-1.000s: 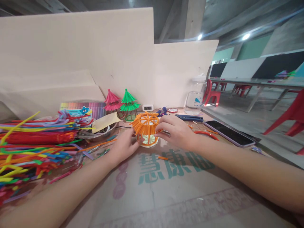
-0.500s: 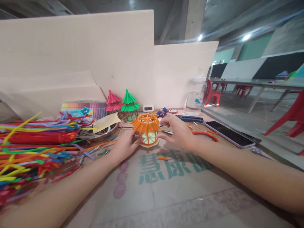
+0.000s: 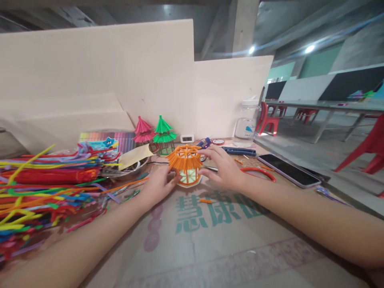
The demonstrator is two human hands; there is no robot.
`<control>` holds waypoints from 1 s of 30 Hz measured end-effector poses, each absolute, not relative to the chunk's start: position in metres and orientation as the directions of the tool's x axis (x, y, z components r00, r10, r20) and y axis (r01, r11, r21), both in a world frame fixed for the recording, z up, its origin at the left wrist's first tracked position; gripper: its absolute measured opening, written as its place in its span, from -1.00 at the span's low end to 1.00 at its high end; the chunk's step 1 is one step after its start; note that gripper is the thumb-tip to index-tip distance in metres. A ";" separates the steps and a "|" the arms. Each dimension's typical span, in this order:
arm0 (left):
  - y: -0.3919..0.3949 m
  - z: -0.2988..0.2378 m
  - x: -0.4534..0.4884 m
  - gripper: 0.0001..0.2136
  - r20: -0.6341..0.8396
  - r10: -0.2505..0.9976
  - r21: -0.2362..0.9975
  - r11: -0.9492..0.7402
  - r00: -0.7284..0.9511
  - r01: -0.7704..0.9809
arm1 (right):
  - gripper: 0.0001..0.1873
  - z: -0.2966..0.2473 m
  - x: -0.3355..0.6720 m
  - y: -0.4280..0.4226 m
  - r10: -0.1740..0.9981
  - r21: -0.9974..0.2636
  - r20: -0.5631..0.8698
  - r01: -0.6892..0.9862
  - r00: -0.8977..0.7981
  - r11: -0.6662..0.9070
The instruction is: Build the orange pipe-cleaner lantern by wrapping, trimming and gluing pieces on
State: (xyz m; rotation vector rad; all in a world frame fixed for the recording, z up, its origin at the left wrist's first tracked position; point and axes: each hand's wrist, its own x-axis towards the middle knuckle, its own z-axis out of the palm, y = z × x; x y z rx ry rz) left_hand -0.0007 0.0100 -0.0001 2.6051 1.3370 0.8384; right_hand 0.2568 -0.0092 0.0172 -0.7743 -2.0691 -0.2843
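A small orange pavilion [image 3: 185, 160] made of pipe cleaners stands upright on the cardboard, with a fringed roof, an open ring on top, thin posts and a pale octagonal base. My left hand [image 3: 160, 183] grips its lower left side, thumb and fingers at the posts; some fingertips are hidden behind it. On the other side, my right hand [image 3: 223, 168] has thumb and fingers spread, their tips close to the roof edge and the posts; I cannot tell whether they touch. A short orange piece [image 3: 205, 201] lies in front of the base.
Pipe cleaners in many colours [image 3: 51, 176] heap up at the left, beside a metal bowl [image 3: 132, 170]. Pink [image 3: 142, 129] and green [image 3: 163, 132] pavilions stand behind. To the right are red-handled pliers [image 3: 261, 173], a blue cutter [image 3: 238, 151], a phone [image 3: 288, 170] and a bottle [image 3: 245, 124].
The view has shifted slightly. My right fingers have moved a little at the roof edge; the pavilion stays in place with my left hand at its side.
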 end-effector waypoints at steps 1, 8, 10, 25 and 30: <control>0.011 -0.001 -0.001 -0.68 0.420 0.784 0.331 -0.601 0.457 0.728 | -0.60 0.016 0.257 -0.009 0.416 -0.082 0.806 0.616 -0.421 0.783; 0.016 -0.003 0.000 -0.75 0.402 0.834 0.412 -0.534 0.379 0.738 | -0.79 0.007 0.255 -0.001 0.567 -0.338 0.781 0.586 -0.262 0.736; 0.017 -0.003 0.000 -0.75 0.425 0.835 0.407 -0.521 0.349 0.750 | -0.78 0.003 0.257 0.006 0.704 -0.505 0.698 0.607 -0.131 0.614; -0.003 0.021 0.006 -0.72 0.332 0.728 0.369 -0.686 0.600 0.627 | -0.80 -0.012 0.259 0.033 0.889 -0.674 0.436 0.604 -0.139 0.426; 0.013 0.053 -0.024 -0.80 0.306 0.782 0.199 -0.610 0.543 0.767 | -0.71 -0.011 0.263 0.039 0.893 -0.694 0.434 0.589 -0.116 0.414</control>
